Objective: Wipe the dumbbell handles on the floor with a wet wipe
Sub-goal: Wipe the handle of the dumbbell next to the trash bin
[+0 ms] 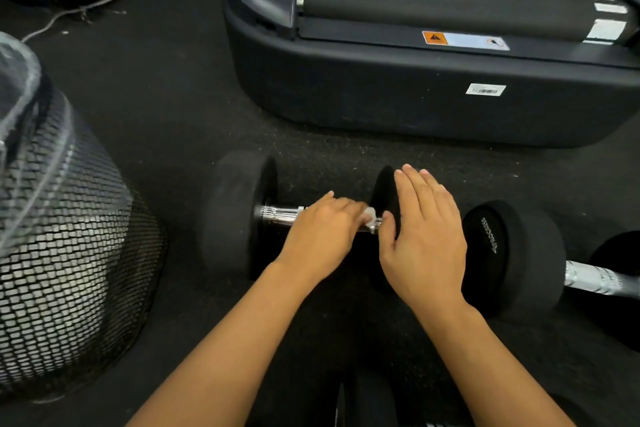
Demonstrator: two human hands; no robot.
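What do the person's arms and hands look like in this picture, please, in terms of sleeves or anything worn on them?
Both forearms are bare up to the bottom edge of the picture: no sleeves show. The left hand and the right hand wear no gloves, and no rings, watch, bracelet or wristband can be seen. The fingernails that show are short and unpainted. No markings are visible.

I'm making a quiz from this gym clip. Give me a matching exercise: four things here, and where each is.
1 wet wipe
2 right hand
3 mesh bin
4 treadmill

A far left on the floor
B resting on the dumbbell's right weight
C behind the dumbbell
D under the left hand on the handle

Pairs: 1-D, 2-B, 3-A, 4-C
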